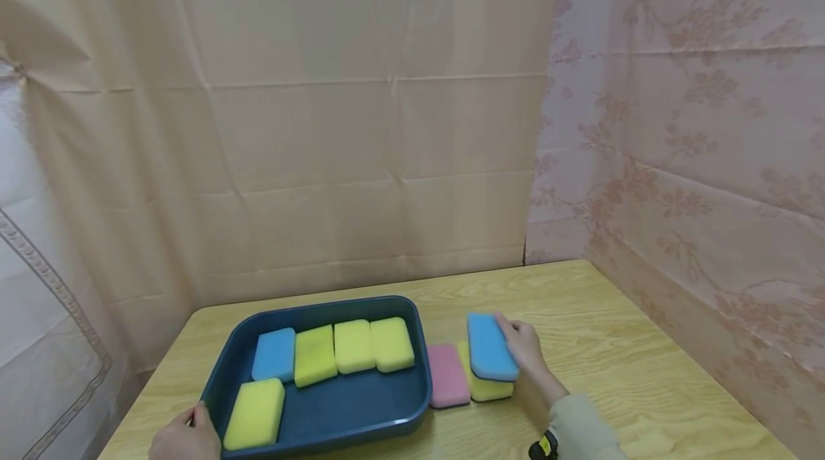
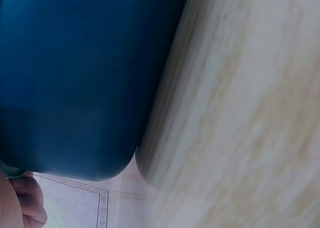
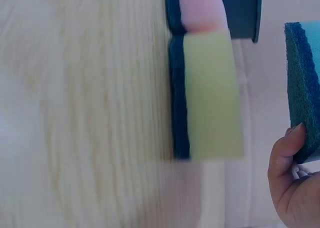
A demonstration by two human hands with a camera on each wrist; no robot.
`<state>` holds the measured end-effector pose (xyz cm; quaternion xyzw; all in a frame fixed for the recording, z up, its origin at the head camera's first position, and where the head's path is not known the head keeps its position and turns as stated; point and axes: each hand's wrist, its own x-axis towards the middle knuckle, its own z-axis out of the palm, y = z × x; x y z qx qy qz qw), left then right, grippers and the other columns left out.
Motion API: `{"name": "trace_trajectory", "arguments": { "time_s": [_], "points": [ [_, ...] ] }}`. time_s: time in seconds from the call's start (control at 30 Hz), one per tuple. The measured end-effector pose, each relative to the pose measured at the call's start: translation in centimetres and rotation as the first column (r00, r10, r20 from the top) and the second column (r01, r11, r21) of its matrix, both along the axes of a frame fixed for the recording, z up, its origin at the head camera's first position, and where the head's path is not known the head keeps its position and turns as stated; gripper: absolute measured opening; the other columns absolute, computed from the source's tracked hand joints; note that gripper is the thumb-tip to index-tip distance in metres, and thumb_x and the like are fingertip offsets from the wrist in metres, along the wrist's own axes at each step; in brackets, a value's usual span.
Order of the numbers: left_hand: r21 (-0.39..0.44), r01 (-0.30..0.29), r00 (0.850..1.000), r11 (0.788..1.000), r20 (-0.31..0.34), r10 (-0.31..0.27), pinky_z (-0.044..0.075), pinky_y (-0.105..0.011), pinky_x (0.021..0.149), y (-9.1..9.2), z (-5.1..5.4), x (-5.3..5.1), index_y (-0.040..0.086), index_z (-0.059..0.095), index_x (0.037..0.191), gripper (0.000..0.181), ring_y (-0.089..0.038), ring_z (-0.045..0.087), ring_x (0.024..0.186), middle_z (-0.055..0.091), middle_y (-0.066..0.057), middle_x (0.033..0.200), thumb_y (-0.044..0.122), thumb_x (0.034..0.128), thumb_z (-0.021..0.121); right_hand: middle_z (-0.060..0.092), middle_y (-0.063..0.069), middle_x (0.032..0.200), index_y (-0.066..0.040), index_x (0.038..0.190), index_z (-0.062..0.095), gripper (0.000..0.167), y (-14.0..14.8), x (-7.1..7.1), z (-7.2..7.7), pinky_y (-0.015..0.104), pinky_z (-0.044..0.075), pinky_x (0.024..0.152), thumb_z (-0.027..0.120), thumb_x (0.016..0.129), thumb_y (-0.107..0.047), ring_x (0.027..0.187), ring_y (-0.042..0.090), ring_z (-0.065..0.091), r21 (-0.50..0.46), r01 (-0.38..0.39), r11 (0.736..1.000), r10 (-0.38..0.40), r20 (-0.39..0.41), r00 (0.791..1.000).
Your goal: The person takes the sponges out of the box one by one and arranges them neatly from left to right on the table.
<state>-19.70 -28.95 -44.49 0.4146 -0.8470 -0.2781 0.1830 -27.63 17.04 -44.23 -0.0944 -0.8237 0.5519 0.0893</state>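
Note:
A blue sponge with a dark scouring underside is pinched in my right hand, above a yellow sponge that lies beside a pink one on the table. In the right wrist view the thumb presses the dark side of the held sponge, apart from the yellow sponge. My left hand grips the near left rim of the dark blue tray; curled fingers show at its edge in the left wrist view.
Inside the tray, a blue sponge and three yellow sponges stand in a row along the back, and another yellow sponge lies at the front left. Curtains hang behind the wooden table and on both sides.

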Motion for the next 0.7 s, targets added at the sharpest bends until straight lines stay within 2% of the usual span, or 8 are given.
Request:
{"name": "trace_trajectory", "arguments": {
  "time_s": [0.17, 0.37, 0.53, 0.7],
  "points": [
    [-0.003, -0.012, 1.0, 1.0, -0.004, 0.012, 0.039, -0.049, 0.084, 0.0, -0.1, 0.0, -0.005, 0.057, 0.109, 0.038, -0.042, 0.05, 0.101, 0.054, -0.029, 0.109, 0.024, 0.0932, 0.039, 0.054, 0.008, 0.073, 0.014, 0.104, 0.055, 0.057, 1.9, -0.1, -0.3, 0.026, 0.041, 0.054, 0.041, 0.093, -0.04, 0.064, 0.017, 0.048, 0.04, 0.013, 0.999, -0.014, 0.012, 1.0],
    [0.005, -0.015, 1.0, 1.0, 0.02, 0.015, 0.039, -0.049, 0.084, 0.0, -0.1, -0.1, -0.005, 0.057, 0.109, 0.039, -0.042, 0.05, 0.1, 0.054, -0.028, 0.109, 0.025, 0.0938, 0.038, 0.055, 0.011, 0.077, 0.013, 0.105, 0.055, 0.062, 4.0, -0.2, -0.6, 0.027, 0.039, 0.056, 0.04, 0.091, -0.045, 0.069, 0.02, 0.048, 0.086, 0.044, 0.995, -0.047, 0.036, 0.998],
    [-0.009, -0.01, 1.0, 1.0, 0.008, 0.01, 0.04, -0.05, 0.082, -0.1, -0.1, 0.0, -0.006, 0.057, 0.108, 0.038, -0.043, 0.051, 0.098, 0.055, -0.028, 0.107, 0.024, 0.0933, 0.039, 0.06, 0.02, 0.09, 0.012, 0.108, 0.056, 0.059, 5.4, -0.5, -1.0, 0.031, 0.043, 0.06, 0.041, 0.092, -0.043, 0.075, 0.022, 0.052, 0.175, 0.032, 0.984, -0.039, 0.035, 0.999],
    [-0.017, -0.007, 1.0, 1.0, 0.003, 0.008, 0.04, -0.05, 0.079, -0.1, -0.1, 0.0, -0.005, 0.057, 0.109, 0.038, -0.043, 0.051, 0.096, 0.055, -0.028, 0.107, 0.024, 0.0929, 0.039, 0.061, 0.019, 0.088, 0.013, 0.106, 0.057, 0.059, 6.5, -0.9, -1.2, 0.029, 0.041, 0.056, 0.042, 0.091, -0.042, 0.071, 0.021, 0.051, 0.203, 0.021, 0.979, -0.03, 0.042, 0.999]
  ]
}}
